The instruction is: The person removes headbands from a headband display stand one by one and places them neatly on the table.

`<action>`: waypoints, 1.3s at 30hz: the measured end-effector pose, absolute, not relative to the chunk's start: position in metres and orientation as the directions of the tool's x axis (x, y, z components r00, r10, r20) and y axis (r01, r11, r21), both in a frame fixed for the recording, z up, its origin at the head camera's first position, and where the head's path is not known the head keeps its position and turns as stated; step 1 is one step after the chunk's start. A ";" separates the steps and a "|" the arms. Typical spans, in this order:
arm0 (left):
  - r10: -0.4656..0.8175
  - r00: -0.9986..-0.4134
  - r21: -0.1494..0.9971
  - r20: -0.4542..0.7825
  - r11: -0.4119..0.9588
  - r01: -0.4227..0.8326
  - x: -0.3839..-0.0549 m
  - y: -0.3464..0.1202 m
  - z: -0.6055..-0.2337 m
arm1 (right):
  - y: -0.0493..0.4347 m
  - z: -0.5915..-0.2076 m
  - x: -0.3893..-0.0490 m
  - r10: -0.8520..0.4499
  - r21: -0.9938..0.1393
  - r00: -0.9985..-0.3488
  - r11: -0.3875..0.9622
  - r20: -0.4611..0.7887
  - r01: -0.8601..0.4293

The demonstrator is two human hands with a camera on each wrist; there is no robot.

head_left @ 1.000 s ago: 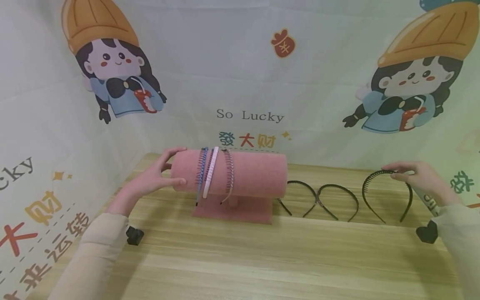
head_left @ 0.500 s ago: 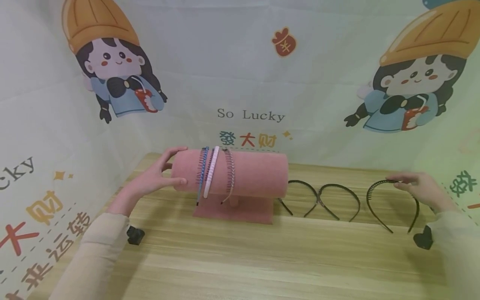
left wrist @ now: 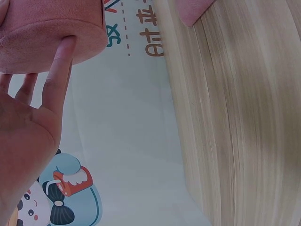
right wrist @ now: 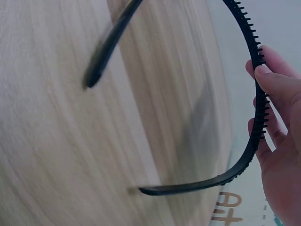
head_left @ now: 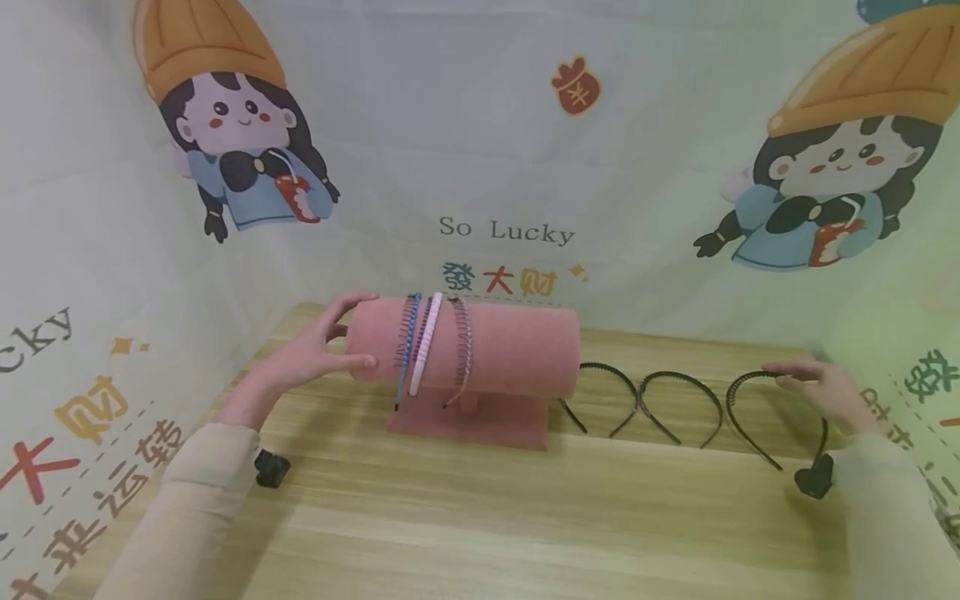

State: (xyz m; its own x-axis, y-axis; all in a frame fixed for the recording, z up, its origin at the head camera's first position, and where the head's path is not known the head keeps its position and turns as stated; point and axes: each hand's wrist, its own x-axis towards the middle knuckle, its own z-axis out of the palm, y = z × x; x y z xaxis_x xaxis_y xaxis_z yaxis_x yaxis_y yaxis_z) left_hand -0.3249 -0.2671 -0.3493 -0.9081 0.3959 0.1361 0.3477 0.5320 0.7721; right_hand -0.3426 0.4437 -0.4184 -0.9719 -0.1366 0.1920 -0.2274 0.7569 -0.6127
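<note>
A pink padded headband display stand (head_left: 517, 346) stands on the table, its roll lying crosswise above a flat base. My left hand (head_left: 303, 354) grips the roll's left end, thumb in front, other fingers on the top and end face. Around the roll sit a blue headband (head_left: 407, 350), a white headband (head_left: 425, 343) and a thin headband (head_left: 463, 337) with teeth. At the right, my right hand (head_left: 825, 392) pinches the top of a black toothed headband (right wrist: 257, 101) between thumb and fingers. Its two ends point down at the tabletop; whether they touch it I cannot tell.
Two more black headbands, a left one (head_left: 611, 369) and a right one (head_left: 682, 375), lie between the stand and my right hand. The wooden table (head_left: 525, 517) meets a printed cloth backdrop (head_left: 420, 125) behind and at both sides.
My right hand has come down and toward me with the black headband, then slightly to the left. The left hand keeps its hold on the stand, which stays in place.
</note>
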 end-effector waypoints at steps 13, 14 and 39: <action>0.387 -0.912 0.772 0.137 0.535 0.343 -0.325 -0.266 -0.350 | 0.443 -0.435 -0.346 -0.136 -0.553 -0.979 0.809 0.155 -0.200; 0.390 -0.910 0.773 0.138 0.533 0.345 -0.325 -0.266 -0.351 | 0.443 -0.436 -0.346 -0.139 -0.552 -0.978 0.808 0.158 -0.204; 0.388 -0.913 0.779 0.124 0.533 0.332 -0.324 -0.264 -0.349 | 0.449 -0.445 -0.345 -0.153 -0.518 -0.978 0.831 0.139 -0.204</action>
